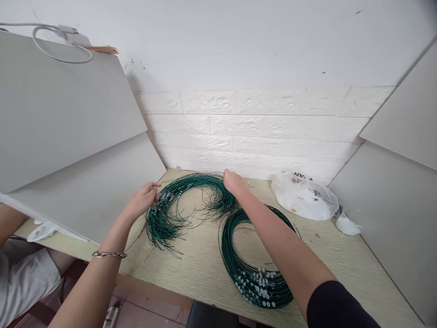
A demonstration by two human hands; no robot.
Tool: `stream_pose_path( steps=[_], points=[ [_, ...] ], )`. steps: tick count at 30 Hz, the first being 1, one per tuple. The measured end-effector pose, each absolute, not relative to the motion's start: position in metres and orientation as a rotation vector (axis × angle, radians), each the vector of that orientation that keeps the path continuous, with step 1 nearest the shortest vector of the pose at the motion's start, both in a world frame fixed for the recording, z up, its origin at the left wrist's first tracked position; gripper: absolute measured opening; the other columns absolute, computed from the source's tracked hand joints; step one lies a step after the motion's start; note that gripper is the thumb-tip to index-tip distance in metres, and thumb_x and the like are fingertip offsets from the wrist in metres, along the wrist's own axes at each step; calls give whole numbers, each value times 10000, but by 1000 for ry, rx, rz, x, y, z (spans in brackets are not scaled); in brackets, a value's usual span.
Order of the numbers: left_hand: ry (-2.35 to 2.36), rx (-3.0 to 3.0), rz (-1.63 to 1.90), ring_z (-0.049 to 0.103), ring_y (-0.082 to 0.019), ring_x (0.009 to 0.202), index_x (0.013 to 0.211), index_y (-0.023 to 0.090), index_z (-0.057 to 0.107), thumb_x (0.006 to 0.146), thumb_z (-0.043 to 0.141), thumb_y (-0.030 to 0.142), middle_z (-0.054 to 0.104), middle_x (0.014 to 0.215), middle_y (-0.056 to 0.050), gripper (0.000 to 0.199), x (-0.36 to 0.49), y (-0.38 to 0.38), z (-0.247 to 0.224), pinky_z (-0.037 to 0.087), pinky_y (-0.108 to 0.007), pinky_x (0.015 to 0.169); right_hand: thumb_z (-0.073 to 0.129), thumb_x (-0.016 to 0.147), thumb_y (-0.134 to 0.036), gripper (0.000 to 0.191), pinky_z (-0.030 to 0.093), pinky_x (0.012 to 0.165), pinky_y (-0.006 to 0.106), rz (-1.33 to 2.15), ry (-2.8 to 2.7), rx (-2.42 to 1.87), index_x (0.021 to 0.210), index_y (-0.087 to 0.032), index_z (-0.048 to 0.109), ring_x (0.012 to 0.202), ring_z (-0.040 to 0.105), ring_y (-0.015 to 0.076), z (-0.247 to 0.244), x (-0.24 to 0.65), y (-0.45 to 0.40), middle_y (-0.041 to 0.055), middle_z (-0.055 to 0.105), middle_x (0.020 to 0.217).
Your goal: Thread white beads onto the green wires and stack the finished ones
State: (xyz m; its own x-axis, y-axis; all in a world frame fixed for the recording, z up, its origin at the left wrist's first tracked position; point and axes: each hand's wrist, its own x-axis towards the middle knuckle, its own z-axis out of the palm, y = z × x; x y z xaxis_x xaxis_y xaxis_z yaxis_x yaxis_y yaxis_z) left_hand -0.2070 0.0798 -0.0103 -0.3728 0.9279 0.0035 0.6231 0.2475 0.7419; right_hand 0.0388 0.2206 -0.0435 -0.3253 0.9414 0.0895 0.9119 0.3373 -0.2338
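Observation:
A loose bundle of thin green wires (164,223) lies in an open arch on the table, with small clear pieces along its left side and frayed ends at both sides. My left hand (147,197) is at the bundle's upper left edge, fingers bent and partly apart. At the arch's right end is my right hand (232,179), its fingers closed at the wires; what they pinch is too small to make out. A second green coil (235,269), wound round with several clear round pieces at its front, lies beneath my right forearm.
A clear plastic bag (303,196) with white contents sits at the back right, a small white wad (347,225) beside it. Grey panels (102,182) stand left and right. Another person's arm (10,223) shows at far left.

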Motion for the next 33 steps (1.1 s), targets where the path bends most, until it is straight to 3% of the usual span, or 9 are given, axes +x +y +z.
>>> stream_pose_path(
  steps=[5, 9, 12, 15, 18, 21, 27, 33],
  points=[
    [2345, 1580, 251, 549, -239, 560, 1199, 196, 433, 687, 381, 455, 541, 508, -38, 576, -198, 71, -3, 393, -341, 578, 333, 823, -191, 239, 390, 706, 331, 180, -2447, -1673, 972, -111, 501, 872, 545, 239, -48, 36, 223, 165, 571, 943],
    [2530, 1692, 138, 568, -320, 744, 1162, 216, 485, 685, 379, 521, 619, 805, -140, 576, -184, 67, 6, 390, -388, 605, 339, 833, -333, 315, 346, 784, 378, 64, -2377, -1652, 1020, -122, 478, 990, 458, 272, -33, 56, 203, 173, 503, 1062],
    [2458, 1902, 224, 556, -318, 813, 1140, 238, 508, 705, 374, 533, 616, 911, -129, 542, -150, 68, 15, 397, -384, 633, 346, 826, -357, 300, 355, 734, 332, 12, -2294, -1485, 941, -146, 526, 917, 480, 235, -26, 91, 170, 136, 543, 975],
    [2017, 2176, 381, 565, -238, 789, 1095, 268, 544, 737, 377, 497, 631, 890, -54, 457, -94, 75, 18, 402, -321, 678, 415, 761, -487, 370, 336, 523, 248, 669, -2546, -1317, 667, -170, 581, 575, 505, 142, -34, 131, 127, 52, 586, 652],
    [1628, 2319, 428, 565, -189, 713, 1044, 248, 576, 765, 376, 434, 638, 809, -31, 390, -34, 88, 8, 395, -266, 622, 613, 561, -526, 352, 280, 428, 219, 1149, -2702, -1219, 573, -174, 601, 468, 458, 110, -50, 158, 91, 11, 553, 514],
    [1423, 2372, 441, 551, -164, 660, 963, 229, 607, 781, 368, 386, 631, 751, -26, 339, 13, 104, -12, 373, -243, 570, 656, 515, -472, 307, 275, 411, 199, 1266, -2720, -1172, 592, -177, 622, 474, 453, 97, -60, 168, 77, -11, 540, 501],
    [1351, 2318, 643, 478, -127, 558, 721, 167, 623, 803, 309, 367, 577, 600, -13, 381, 31, 127, -43, 324, -235, 532, 573, 636, -332, 168, 304, 438, 175, 1341, -2705, -1072, 648, -174, 630, 489, 460, 75, -66, 167, 81, -32, 547, 542],
    [1470, 1979, 871, 483, -121, 599, 783, 153, 645, 757, 365, 363, 556, 597, 5, 351, 10, 137, -57, 337, -229, 571, 582, 639, -394, 230, 301, 474, 189, 1212, -2606, -1091, 692, -178, 641, 533, 472, 82, -72, 161, 67, -16, 586, 616]
  ],
)
